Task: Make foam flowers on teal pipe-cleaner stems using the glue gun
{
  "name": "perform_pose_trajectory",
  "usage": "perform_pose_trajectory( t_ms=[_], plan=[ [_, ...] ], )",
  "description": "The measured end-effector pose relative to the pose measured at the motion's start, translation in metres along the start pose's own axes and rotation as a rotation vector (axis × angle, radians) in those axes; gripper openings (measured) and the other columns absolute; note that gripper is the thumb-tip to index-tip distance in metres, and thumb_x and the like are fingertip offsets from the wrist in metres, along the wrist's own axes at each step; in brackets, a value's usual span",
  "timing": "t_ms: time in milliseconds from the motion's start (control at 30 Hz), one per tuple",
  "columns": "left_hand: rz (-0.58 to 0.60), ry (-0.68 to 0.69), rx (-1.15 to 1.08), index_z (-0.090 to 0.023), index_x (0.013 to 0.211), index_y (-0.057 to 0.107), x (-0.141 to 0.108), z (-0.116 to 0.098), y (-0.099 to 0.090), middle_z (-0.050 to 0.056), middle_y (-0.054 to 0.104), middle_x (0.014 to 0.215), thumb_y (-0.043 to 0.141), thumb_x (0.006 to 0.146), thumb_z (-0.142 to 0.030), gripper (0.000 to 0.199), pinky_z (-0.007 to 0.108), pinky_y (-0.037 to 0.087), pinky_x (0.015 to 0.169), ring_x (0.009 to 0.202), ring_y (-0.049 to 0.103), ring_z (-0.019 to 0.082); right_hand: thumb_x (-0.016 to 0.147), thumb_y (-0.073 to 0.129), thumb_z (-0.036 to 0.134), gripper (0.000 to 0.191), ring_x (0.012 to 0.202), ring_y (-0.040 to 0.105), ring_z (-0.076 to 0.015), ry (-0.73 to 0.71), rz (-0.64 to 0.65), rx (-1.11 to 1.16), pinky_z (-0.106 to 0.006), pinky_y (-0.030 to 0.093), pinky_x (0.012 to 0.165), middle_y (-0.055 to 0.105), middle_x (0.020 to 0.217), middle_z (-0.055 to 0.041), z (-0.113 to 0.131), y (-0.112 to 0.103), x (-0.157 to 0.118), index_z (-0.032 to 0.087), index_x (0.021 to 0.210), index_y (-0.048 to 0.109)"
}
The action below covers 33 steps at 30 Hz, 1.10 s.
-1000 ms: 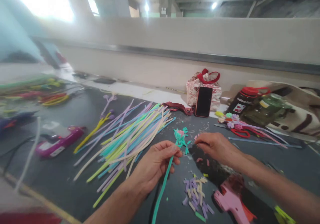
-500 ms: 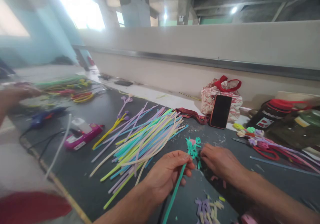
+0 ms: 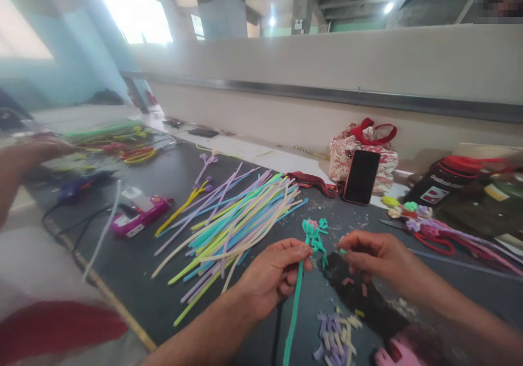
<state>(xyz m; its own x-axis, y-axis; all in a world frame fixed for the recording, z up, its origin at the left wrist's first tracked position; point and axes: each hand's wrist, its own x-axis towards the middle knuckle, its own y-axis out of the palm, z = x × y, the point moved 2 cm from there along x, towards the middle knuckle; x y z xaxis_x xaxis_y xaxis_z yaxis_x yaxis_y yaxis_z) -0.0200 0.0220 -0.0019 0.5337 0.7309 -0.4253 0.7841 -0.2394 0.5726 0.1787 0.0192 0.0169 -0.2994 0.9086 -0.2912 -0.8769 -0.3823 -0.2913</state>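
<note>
My left hand (image 3: 281,268) pinches the top of a long green stem (image 3: 295,306) that hangs toward the table's front edge. Right above those fingers is a green flower head with a pink centre (image 3: 312,227), and small green pieces lie beside it. To the right, my right hand (image 3: 363,254) is closed, thumb and forefinger holding a small green piece (image 3: 342,251), apart from the flower. Short purple and cream pieces (image 3: 335,336) are heaped below the hands.
Long coloured strips (image 3: 241,224) spread left of the hands. Behind stand a phone (image 3: 361,176) and a patterned bag (image 3: 341,151). A pink power strip (image 3: 143,217) and glue gun (image 3: 87,185) lie left, near another person's hand (image 3: 47,147). Finished flowers and a bottle (image 3: 443,183) are right.
My right hand has moved right, away from the flower, with a small green piece between its fingers. My left hand still grips the stem, whose lower end has swung right.
</note>
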Motion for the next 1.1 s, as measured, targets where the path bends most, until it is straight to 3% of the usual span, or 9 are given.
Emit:
perform_pose_trajectory(
  t_ms=[267, 467, 767, 900, 1100],
  plan=[
    [0.009, 0.023, 0.091, -0.015, 0.068, 0.053, -0.005, 0.002, 0.002, -0.005, 0.053, 0.056, 0.064, 0.071, -0.029, 0.018, 0.013, 0.014, 0.033, 0.036, 0.03, -0.001, 0.073, 0.056, 0.031, 0.013, 0.045, 0.046, -0.0087, 0.027, -0.143, -0.138, -0.019, 0.034, 0.042, 0.051, 0.051, 0.0059, -0.002, -0.009, -0.004, 0.019, 0.068, 0.059],
    [-0.077, 0.063, 0.217, -0.015, 0.063, 0.05, -0.008, -0.002, 0.006, -0.005, 0.054, 0.052, 0.069, 0.064, -0.028, 0.022, 0.014, 0.014, 0.033, 0.034, 0.032, -0.001, 0.072, 0.055, 0.024, 0.009, 0.054, 0.049, -0.0104, -0.082, -0.135, -0.285, -0.021, 0.038, 0.051, 0.057, 0.059, 0.004, -0.004, -0.008, 0.001, 0.019, 0.069, 0.062],
    [-0.093, 0.1, 0.261, -0.014, 0.064, 0.059, -0.008, -0.005, 0.003, -0.005, 0.053, 0.048, 0.068, 0.065, -0.031, 0.019, 0.015, 0.016, 0.033, 0.033, 0.032, 0.0, 0.076, 0.051, 0.031, 0.015, 0.053, 0.055, -0.0129, -0.072, -0.125, -0.325, -0.021, 0.041, 0.045, 0.057, 0.06, 0.0027, -0.009, -0.005, 0.003, 0.019, 0.073, 0.06],
    [-0.091, 0.17, 0.191, -0.015, 0.078, 0.065, -0.008, -0.012, 0.0, -0.005, 0.052, 0.048, 0.069, 0.065, -0.032, 0.022, 0.014, 0.025, 0.036, 0.038, 0.039, 0.002, 0.074, 0.053, 0.029, 0.013, 0.053, 0.051, -0.0114, -0.076, -0.132, -0.351, -0.021, 0.038, 0.046, 0.057, 0.062, 0.0036, -0.009, -0.01, 0.003, 0.02, 0.071, 0.061],
    [-0.057, 0.18, 0.16, -0.015, 0.073, 0.064, -0.011, -0.017, -0.002, 0.001, 0.063, 0.071, 0.069, 0.066, -0.027, 0.015, 0.015, 0.04, 0.043, 0.055, 0.054, 0.007, 0.075, 0.05, 0.023, 0.017, 0.068, 0.057, -0.0129, -0.165, -0.167, -0.589, -0.022, 0.041, 0.06, 0.063, 0.078, 0.0025, -0.004, -0.011, 0.001, 0.024, 0.081, 0.066]
  ],
)
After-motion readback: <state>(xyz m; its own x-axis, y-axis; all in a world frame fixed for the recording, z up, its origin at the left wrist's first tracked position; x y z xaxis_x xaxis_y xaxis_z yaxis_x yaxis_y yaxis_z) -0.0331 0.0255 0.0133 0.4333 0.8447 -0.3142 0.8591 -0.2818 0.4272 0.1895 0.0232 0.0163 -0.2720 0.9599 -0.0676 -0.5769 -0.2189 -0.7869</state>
